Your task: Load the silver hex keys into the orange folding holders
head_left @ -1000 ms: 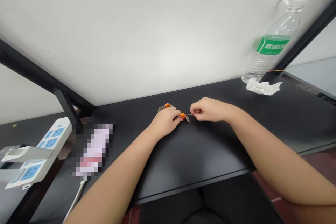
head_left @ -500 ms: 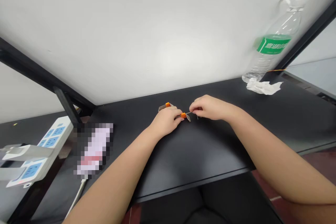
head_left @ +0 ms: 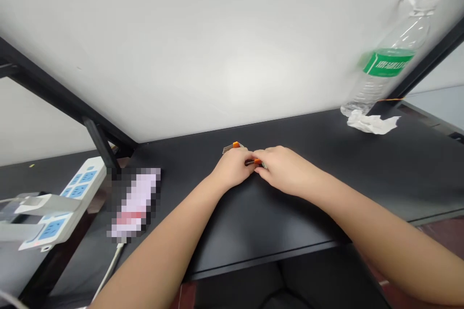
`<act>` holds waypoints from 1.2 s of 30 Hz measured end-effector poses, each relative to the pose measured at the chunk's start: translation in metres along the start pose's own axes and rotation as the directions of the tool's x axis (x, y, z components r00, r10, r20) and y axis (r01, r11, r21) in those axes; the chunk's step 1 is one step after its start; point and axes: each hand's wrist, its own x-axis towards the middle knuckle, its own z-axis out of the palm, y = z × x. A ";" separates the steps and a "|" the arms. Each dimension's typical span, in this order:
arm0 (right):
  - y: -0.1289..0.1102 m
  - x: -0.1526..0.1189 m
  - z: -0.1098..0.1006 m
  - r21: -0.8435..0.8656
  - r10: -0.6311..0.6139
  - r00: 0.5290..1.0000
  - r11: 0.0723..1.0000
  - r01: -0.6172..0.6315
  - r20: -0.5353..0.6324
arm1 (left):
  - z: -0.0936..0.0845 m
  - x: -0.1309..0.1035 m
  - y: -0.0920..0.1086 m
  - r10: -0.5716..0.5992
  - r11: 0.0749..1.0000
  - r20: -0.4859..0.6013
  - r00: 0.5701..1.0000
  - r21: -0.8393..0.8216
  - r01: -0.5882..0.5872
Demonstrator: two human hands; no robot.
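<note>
My left hand (head_left: 234,168) rests low over the black desk, fingers closed on a small orange holder (head_left: 257,161) with thin metal rods that look like hex keys. My right hand (head_left: 281,166) meets it from the right, thumb and fingers pinching the holder's right end. Fingers cover most of the holder, so a loose key in the right hand cannot be made out. Just behind my left hand shows a second orange piece (head_left: 236,145) with several metal rods; whether the two pieces are joined is hidden.
The black desk (head_left: 224,222) meets a white wall. At right stand a clear bottle with a green label (head_left: 388,63) and a crumpled tissue (head_left: 373,123). Left are a blurred-out phone (head_left: 139,203) on a cable and a power strip (head_left: 78,190) with plugs, beside a black metal frame (head_left: 99,142).
My right hand, which held a thin rod apart at the right, has come left and down against the holder and my left hand. The view has shifted slightly.
</note>
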 end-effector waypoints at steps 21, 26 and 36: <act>0.065 0.018 -0.004 -0.137 0.131 0.954 0.986 -0.096 0.271 | -0.002 0.000 -0.005 -0.042 0.997 0.016 0.999 0.059 0.041; 0.063 0.014 -0.012 0.158 0.104 0.945 0.974 -0.159 0.311 | -0.002 0.001 -0.005 -0.026 0.997 0.003 1.000 0.074 0.026; 0.058 0.014 -0.018 0.366 -0.015 0.947 0.924 -0.109 0.320 | -0.004 0.001 -0.004 -0.011 0.998 0.012 1.000 0.066 0.010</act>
